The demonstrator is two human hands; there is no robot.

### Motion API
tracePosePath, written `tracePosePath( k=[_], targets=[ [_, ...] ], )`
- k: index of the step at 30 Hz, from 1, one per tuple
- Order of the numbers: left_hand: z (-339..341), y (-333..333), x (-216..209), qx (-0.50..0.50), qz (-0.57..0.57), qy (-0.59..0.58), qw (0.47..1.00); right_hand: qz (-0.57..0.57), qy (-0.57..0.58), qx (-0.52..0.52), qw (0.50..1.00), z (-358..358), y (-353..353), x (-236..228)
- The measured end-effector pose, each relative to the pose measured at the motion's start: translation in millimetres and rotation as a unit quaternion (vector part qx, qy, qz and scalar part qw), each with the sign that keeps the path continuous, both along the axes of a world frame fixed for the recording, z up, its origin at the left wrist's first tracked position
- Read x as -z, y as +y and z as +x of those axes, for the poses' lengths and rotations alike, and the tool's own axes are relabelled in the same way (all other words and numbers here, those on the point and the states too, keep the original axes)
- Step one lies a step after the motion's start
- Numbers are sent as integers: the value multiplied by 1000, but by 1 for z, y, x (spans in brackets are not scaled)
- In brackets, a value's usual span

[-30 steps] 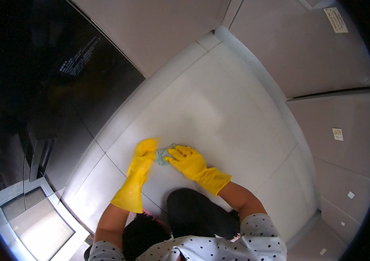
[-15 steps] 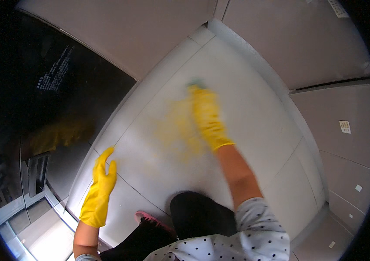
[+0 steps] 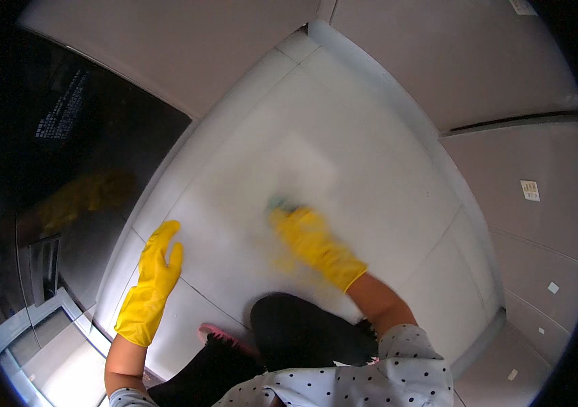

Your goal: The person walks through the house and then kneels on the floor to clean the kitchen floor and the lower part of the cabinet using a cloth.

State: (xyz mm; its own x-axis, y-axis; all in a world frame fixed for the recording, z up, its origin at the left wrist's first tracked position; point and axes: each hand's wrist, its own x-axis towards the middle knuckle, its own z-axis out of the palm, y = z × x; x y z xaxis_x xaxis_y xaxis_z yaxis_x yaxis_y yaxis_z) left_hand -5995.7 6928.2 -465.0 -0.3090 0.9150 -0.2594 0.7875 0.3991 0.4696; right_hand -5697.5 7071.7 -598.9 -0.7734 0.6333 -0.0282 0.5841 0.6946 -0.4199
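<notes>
Both my hands wear yellow rubber gloves. My right hand (image 3: pixel 309 239) is blurred by motion and presses a small blue-green cloth (image 3: pixel 278 203) onto the pale tiled floor (image 3: pixel 343 136) in front of me. The cloth shows only at the glove's fingertips. My left hand (image 3: pixel 153 275) lies flat on the floor at the left with its fingers spread and holds nothing. My knee in dark trousers (image 3: pixel 302 329) rests on the floor just below the right hand.
A dark glossy wall panel (image 3: pixel 78 149) rises at the left and mirrors the yellow glove. Beige wall panels (image 3: pixel 479 61) close the far and right sides. A pink shoe (image 3: pixel 217 334) shows beside my knee. A metal threshold (image 3: pixel 38 332) lies at the lower left.
My right hand swept out along the floor with the cloth and has come back toward me. My left hand left the cloth, moved left and now rests flat on the floor.
</notes>
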Motion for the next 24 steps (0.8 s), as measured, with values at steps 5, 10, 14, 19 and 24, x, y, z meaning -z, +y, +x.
tracePosePath(
  k=[5, 10, 14, 19, 24],
  targets=[
    [-23, -31, 10, -9, 9, 19, 1000, -104, 247, 316, 910, 64, 75, -36],
    [-2, -22, 29, -17, -1, -24, 1000, -28, -19, 59, 998, 46, -33, 9],
    [6, -13, 36, 47, 59, 5, 997, 8, -46, -35, 998, 31, -42, -9],
    [44, 8, 44, 163, 143, -6, 976, 144, 188, 383, 893, 73, 102, -5],
    [117, 24, 132, 417, 178, -120, 883, -60, 49, 76, 994, -89, 79, -6]
  ],
)
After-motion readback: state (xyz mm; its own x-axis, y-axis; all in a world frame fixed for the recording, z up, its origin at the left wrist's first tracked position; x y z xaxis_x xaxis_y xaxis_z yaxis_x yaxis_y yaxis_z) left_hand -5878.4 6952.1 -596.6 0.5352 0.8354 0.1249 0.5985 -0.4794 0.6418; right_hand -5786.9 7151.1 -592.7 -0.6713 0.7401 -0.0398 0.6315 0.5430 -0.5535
